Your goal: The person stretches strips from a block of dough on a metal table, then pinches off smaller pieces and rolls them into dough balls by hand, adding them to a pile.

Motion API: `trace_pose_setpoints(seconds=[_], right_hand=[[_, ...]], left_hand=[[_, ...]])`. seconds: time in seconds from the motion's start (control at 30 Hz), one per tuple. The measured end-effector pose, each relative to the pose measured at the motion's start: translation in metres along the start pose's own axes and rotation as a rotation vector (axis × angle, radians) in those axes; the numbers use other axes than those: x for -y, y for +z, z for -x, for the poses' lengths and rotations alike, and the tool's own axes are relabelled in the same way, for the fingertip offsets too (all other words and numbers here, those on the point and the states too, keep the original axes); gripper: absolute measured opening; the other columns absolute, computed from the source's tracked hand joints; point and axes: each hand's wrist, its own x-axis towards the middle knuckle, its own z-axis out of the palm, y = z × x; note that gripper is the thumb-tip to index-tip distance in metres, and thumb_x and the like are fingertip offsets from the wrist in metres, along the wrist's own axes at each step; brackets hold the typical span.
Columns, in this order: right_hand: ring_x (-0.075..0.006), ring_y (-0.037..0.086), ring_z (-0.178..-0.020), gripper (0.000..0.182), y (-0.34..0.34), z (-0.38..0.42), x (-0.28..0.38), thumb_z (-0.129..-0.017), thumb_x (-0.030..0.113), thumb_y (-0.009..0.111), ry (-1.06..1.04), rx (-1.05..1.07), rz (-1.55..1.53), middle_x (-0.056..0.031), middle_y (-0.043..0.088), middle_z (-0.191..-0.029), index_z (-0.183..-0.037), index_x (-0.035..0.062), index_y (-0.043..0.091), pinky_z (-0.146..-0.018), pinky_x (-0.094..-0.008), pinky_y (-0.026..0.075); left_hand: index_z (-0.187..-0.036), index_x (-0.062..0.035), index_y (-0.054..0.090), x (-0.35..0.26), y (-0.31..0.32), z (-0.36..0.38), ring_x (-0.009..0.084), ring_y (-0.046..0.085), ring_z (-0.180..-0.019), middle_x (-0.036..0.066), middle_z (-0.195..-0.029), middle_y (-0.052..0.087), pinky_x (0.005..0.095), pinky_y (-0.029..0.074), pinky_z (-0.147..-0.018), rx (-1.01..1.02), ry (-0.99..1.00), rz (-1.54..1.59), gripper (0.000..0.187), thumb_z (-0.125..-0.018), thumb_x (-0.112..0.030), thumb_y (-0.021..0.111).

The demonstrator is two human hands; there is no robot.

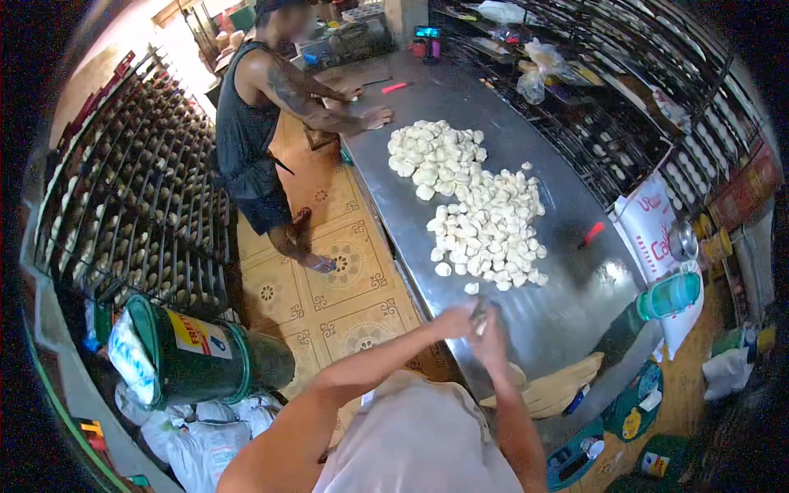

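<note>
My left hand (454, 322) and my right hand (491, 341) meet over the near end of the metal table (575, 296), both a little blurred. A small pale piece of dough (481, 326) shows between them, in the fingers of my right hand. The left fingers are curled closed; a small dark edge shows beside them, but I cannot make out what they hold. Just beyond lies a single dough piece (471, 288), and past it a large heap of dough pieces (485, 222). A flat strip of dough (563, 386) lies right of my right forearm.
Across the table's left edge a co-worker (255, 123) has both hands on the tabletop. A red-handled tool (592, 234) lies to the right, near a printed sack (653, 230) and a teal bottle (670, 296). Filled racks (140, 189) and a green bucket (197, 353) stand left.
</note>
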Motion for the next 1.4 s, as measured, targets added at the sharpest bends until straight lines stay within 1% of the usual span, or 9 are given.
trace_pose_setpoints(seconds=[0.07,0.2,0.33,0.63,0.7,0.83,0.9,1.0,1.4], right_hand=[[-0.0447,0.067,-0.085,0.042,0.001,0.009,-0.023,-0.085,0.018,0.072,-0.060,0.343,0.034,-0.0179,0.067,-0.092,-0.120,0.0015,0.056,-0.076,-0.0519,0.052],[-0.0463,0.066,-0.088,0.049,-0.012,0.023,-0.003,-0.087,0.019,0.069,-0.293,0.126,0.154,-0.0221,0.066,-0.094,-0.128,0.0007,0.051,-0.076,-0.0543,0.051],[-0.0480,0.067,-0.084,0.043,0.010,0.012,0.000,-0.090,0.021,0.064,0.082,0.375,0.202,-0.0278,0.069,-0.091,-0.126,0.0005,0.056,-0.079,-0.0539,0.054],[-0.0478,0.066,-0.072,0.049,-0.009,0.010,-0.016,-0.092,0.021,0.062,-0.214,0.298,0.261,-0.0243,0.066,-0.075,-0.135,0.0023,0.048,-0.069,-0.0544,0.051],[-0.0478,0.066,-0.076,0.045,-0.016,0.000,0.003,-0.090,0.024,0.066,0.023,0.238,0.208,-0.0259,0.068,-0.081,-0.127,0.0027,0.054,-0.073,-0.0559,0.052],[-0.0481,0.066,-0.080,0.041,0.001,-0.002,-0.018,-0.089,0.026,0.067,-0.004,0.115,0.070,-0.0278,0.068,-0.085,-0.122,0.0027,0.058,-0.075,-0.0566,0.052],[-0.0482,0.066,-0.080,0.040,0.008,0.010,-0.025,-0.089,0.026,0.068,-0.073,0.074,0.015,-0.0283,0.068,-0.085,-0.120,0.0027,0.058,-0.076,-0.0565,0.052],[-0.0428,0.064,-0.084,0.037,-0.015,0.036,-0.012,-0.087,0.020,0.067,-0.187,0.066,0.229,-0.0195,0.064,-0.092,-0.119,0.0038,0.058,-0.076,-0.0510,0.051],[-0.0486,0.067,-0.084,0.023,-0.030,0.018,0.027,-0.085,0.022,0.066,0.076,0.307,0.184,-0.0289,0.068,-0.082,-0.094,0.0008,0.065,-0.078,-0.0550,0.053]], left_hand=[[-0.119,-0.0044,0.058,0.034,0.032,0.013,0.0476,0.066,-0.096,0.024,-0.099,0.070,0.0530,0.055,-0.082,0.172,0.065,-0.051,0.033,-0.094,-0.026,0.058],[-0.107,-0.0033,0.064,0.002,0.037,0.038,0.0471,0.066,-0.093,0.024,-0.095,0.070,0.0538,0.055,-0.080,-0.080,-0.147,-0.102,0.032,-0.098,-0.031,0.050],[-0.090,-0.0073,0.071,0.000,0.030,0.036,0.0461,0.067,-0.081,0.021,-0.082,0.070,0.0559,0.054,-0.073,-0.051,-0.076,-0.270,0.049,-0.104,-0.042,0.040],[-0.108,-0.0047,0.068,-0.008,0.009,-0.019,0.0447,0.067,-0.089,0.026,-0.092,0.070,0.0539,0.054,-0.079,-0.260,-0.210,-0.265,0.043,-0.103,-0.040,0.044],[-0.119,-0.0026,0.064,-0.025,0.002,-0.021,0.0446,0.067,-0.096,0.028,-0.100,0.069,0.0531,0.053,-0.082,-0.377,-0.221,-0.277,0.043,-0.101,-0.038,0.047],[-0.134,-0.0005,0.051,-0.025,-0.014,-0.002,0.0464,0.064,-0.104,0.032,-0.111,0.065,0.0529,0.051,-0.088,-0.470,0.350,-0.147,0.048,-0.098,-0.032,0.052],[-0.123,0.0001,0.060,-0.002,0.016,0.022,0.0464,0.064,-0.101,0.029,-0.105,0.067,0.0528,0.051,-0.088,0.043,0.123,0.001,0.040,-0.095,-0.028,0.055],[-0.104,0.0002,0.068,0.000,0.025,0.037,0.0454,0.066,-0.091,0.029,-0.103,0.067,0.0519,0.055,-0.083,0.150,0.088,-0.062,0.033,-0.101,-0.025,0.047],[-0.102,-0.0053,0.070,-0.008,0.025,0.002,0.0427,0.068,-0.088,0.022,-0.089,0.071,0.0534,0.053,-0.080,-0.097,-0.194,-0.227,0.044,-0.103,-0.041,0.044]])
